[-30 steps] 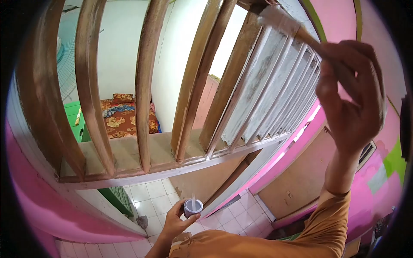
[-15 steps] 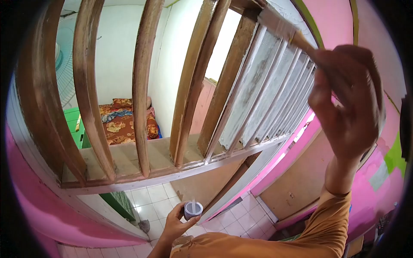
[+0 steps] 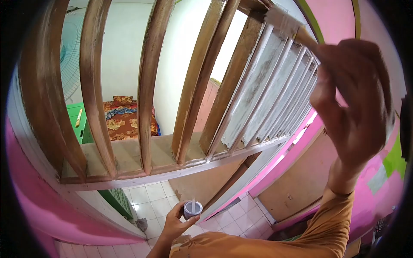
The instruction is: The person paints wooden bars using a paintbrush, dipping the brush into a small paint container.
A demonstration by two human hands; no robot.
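My right hand [image 3: 355,99], raised at the upper right, is closed round the handle of a paintbrush [image 3: 284,23]. The wide bristles lie against the top of the slatted wooden frame, beside slats [image 3: 254,94] coated in white-grey paint. Low in the view, my left hand [image 3: 176,223] grips a small paint can [image 3: 192,209] with its open top facing up. A pale, narrow stick or streak shows at the can's rim; I cannot make out which. Farther left, bare brown wooden slats [image 3: 150,86] stand upright on a ledge.
Through the slats I see a room with a fan [image 3: 71,56], a green cabinet [image 3: 77,120] and a bed with a patterned cover [image 3: 122,127]. Pink walls [image 3: 38,185] curve on both sides. White floor tiles [image 3: 150,198] lie far below, beside a brown door panel [image 3: 297,176].
My view has shifted slightly, and the slats appear a little farther right. The brush stays at the frame's top, while my right hand sits slightly farther right. My left hand keeps the can.
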